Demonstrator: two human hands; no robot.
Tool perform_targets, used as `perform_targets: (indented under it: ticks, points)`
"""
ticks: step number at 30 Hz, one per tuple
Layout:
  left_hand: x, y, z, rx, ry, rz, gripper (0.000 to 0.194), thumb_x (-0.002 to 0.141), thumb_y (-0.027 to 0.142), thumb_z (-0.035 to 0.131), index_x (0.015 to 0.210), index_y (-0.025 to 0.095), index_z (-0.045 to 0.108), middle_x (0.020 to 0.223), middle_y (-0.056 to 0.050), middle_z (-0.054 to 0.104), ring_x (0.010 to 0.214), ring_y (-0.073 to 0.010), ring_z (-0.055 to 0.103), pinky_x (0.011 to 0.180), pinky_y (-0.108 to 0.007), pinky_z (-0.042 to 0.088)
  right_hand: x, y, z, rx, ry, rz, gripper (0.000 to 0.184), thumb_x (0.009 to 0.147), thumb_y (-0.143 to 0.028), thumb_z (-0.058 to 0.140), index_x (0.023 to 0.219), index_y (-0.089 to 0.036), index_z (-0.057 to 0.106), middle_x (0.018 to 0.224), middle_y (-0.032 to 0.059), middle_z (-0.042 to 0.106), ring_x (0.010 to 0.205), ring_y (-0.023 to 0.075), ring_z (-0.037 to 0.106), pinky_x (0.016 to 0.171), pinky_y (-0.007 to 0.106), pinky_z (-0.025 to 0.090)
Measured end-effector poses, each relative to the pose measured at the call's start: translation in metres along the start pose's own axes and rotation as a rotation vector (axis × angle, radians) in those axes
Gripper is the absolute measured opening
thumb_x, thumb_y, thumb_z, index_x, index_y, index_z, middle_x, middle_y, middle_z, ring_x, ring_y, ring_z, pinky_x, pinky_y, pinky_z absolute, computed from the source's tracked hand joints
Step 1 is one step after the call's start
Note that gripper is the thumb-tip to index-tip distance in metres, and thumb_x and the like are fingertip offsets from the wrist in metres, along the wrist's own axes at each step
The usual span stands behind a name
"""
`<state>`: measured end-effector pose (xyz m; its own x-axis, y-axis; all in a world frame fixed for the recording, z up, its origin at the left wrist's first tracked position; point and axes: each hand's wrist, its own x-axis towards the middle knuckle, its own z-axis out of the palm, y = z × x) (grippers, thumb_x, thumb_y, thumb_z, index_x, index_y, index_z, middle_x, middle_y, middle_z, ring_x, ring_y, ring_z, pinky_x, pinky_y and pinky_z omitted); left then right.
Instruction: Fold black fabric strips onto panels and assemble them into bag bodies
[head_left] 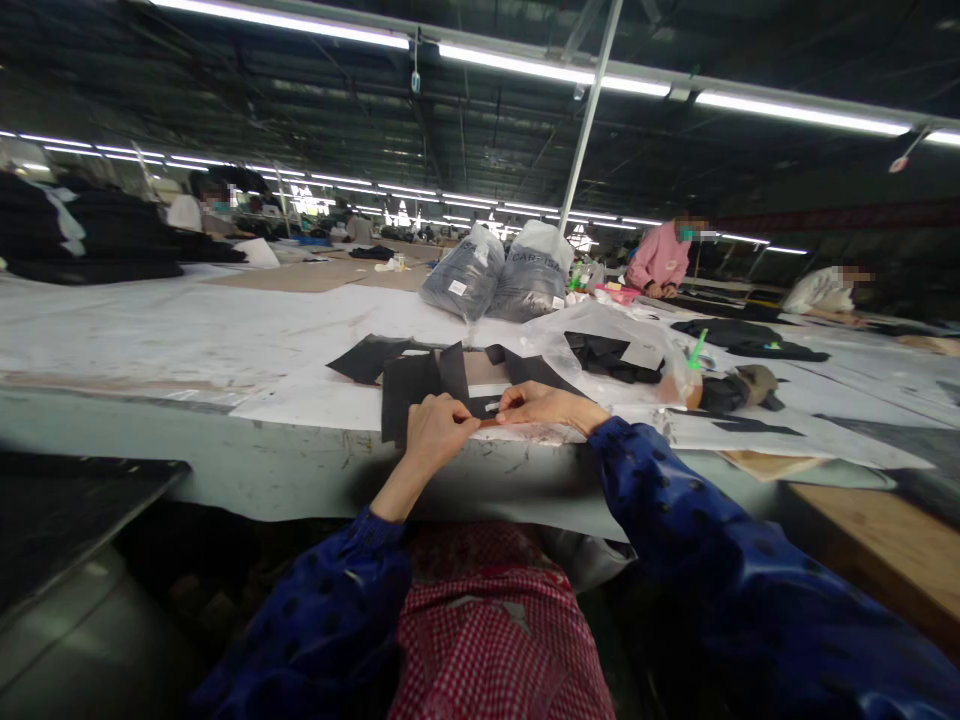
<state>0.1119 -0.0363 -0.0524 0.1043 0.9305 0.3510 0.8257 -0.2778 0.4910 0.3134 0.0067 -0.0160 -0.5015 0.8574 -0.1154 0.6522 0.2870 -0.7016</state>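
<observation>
My left hand [435, 430] is closed, thumb and fingers pinched at the left end of a short orange-brown strip [490, 422]. Pinched at the strip's other end is my right hand [536, 405], its fingers pressed together. A small whitish piece [492, 407] shows just by the right fingertips; its kind is too small to tell. Under and behind the hands lie black fabric pieces [409, 385], some overlapping, at the table's front edge. Among them sits a brown-grey flat piece [486, 368] with a white strip along it.
A clear plastic bag [637, 325] with black pieces lies right of my hands, beside a green-handled tool [698, 348] and a dark bundle [739, 388]. Two filled bags [495, 280] stand further back on the white-covered table [225, 330]. Across it, a person in pink [660, 258] works.
</observation>
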Motion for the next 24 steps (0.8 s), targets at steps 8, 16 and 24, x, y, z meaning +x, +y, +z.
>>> perform_targets:
  ticks: [8, 16, 24]
  points:
    - [0.015, 0.007, -0.013, -0.014, -0.209, -0.111, 0.015, 0.071, 0.032, 0.065, 0.075, 0.023, 0.076, 0.087, -0.005, 0.075, 0.092, -0.0272, 0.066, 0.090, -0.041, 0.041, 0.012, 0.008, -0.001, -0.071, -0.010, 0.059, 0.023, 0.064, -0.034, 0.073, 0.077, -0.016, 0.066, 0.064, -0.0022, 0.056, 0.057, 0.0114, 0.047, 0.054, 0.024, 0.035]
    - [0.028, 0.003, -0.010, -0.015, -0.287, -0.134, 0.010, 0.066, 0.027, 0.067, 0.070, 0.020, 0.074, 0.085, -0.006, 0.075, 0.094, -0.0282, 0.065, 0.093, -0.043, 0.040, 0.016, -0.009, 0.000, -0.300, -0.020, 0.124, 0.033, 0.067, -0.048, 0.076, 0.072, -0.018, 0.064, 0.059, -0.0019, 0.055, 0.055, 0.0121, 0.045, 0.051, 0.026, 0.031]
    - [0.027, 0.006, -0.013, -0.016, -0.307, -0.131, 0.012, 0.068, 0.028, 0.065, 0.072, 0.020, 0.074, 0.087, -0.006, 0.074, 0.093, -0.0277, 0.065, 0.095, -0.042, 0.039, 0.015, -0.009, 0.002, -0.285, 0.031, 0.105, 0.033, 0.070, -0.048, 0.074, 0.076, -0.018, 0.062, 0.064, 0.0009, 0.057, 0.058, 0.0131, 0.048, 0.053, 0.026, 0.035]
